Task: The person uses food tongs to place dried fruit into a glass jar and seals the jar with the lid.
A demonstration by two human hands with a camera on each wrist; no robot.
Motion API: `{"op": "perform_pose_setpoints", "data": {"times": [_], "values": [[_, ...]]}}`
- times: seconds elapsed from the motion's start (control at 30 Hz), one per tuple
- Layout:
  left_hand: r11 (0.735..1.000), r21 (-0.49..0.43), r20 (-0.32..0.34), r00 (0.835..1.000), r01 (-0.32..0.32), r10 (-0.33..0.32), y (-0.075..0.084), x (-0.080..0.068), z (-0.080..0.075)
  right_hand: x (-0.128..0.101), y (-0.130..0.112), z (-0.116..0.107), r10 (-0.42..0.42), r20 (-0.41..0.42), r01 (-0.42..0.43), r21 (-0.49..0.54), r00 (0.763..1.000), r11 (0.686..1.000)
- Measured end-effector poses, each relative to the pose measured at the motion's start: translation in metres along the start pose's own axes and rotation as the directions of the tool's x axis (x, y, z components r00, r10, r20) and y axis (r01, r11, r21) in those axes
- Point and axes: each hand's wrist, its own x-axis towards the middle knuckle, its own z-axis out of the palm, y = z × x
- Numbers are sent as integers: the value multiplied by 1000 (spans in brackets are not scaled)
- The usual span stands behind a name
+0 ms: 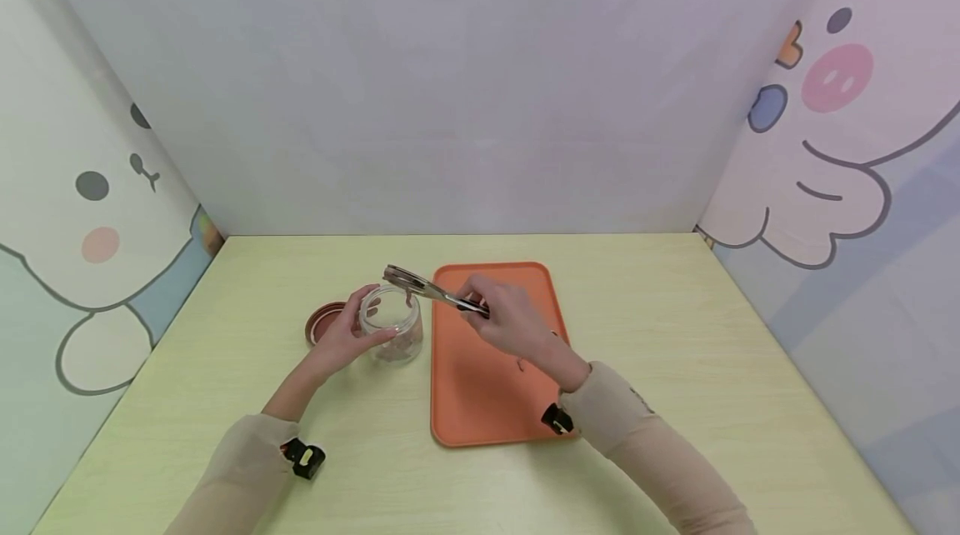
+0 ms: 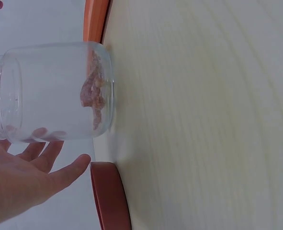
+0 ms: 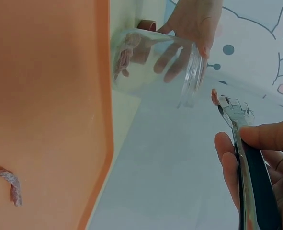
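My left hand (image 1: 351, 333) holds a clear glass jar (image 1: 392, 327) upright on the table, fingers round its side. Several pinkish meat pieces (image 2: 93, 93) lie at the jar's bottom. My right hand (image 1: 483, 310) grips metal tongs (image 1: 431, 291) whose tips hover over the jar's mouth. The tong tips (image 3: 220, 101) pinch a small pink piece. The left wrist view shows the jar (image 2: 55, 91) with my left hand (image 2: 26, 177) against it. In the right wrist view my right hand (image 3: 256, 143) is beside the jar (image 3: 155, 62).
An orange tray (image 1: 487, 402) lies right of the jar, with one pink meat strip (image 3: 11, 186) on it. A brown lid (image 1: 321, 321) rests on the table left of the jar. Printed cartoon walls enclose the pale yellow table (image 1: 675, 335).
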Motion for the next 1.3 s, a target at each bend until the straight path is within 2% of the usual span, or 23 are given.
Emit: {"op": "perform_pose_setpoints", "data": {"times": [0.4, 0.77, 0.87, 1.0, 1.13, 1.3], "values": [[1000, -12, 0, 1000, -7, 7, 0, 0, 0, 2, -2, 9, 5, 30, -6, 19, 1000, 1000], [1000, 23, -5, 1000, -20, 20, -2, 0, -1, -3, 5, 4, 34, 19, -35, 53, 999, 998], [1000, 20, -3, 1000, -14, 14, 11, -4, 0, -6, 9, 0, 44, 13, -45, 54, 999, 998], [1000, 19, 0, 1000, -9, 9, 16, -5, 0, -12, 14, -5, 76, 15, -77, 66, 997, 995], [999, 28, -6, 1000, -21, 21, 0, 0, 0, -19, 22, -11, 109, 13, -110, 65, 994, 992], [999, 22, -11, 999, -34, 34, -3, 1, 0, -29, 33, -19, 107, -16, -107, 35, 994, 994]]}}
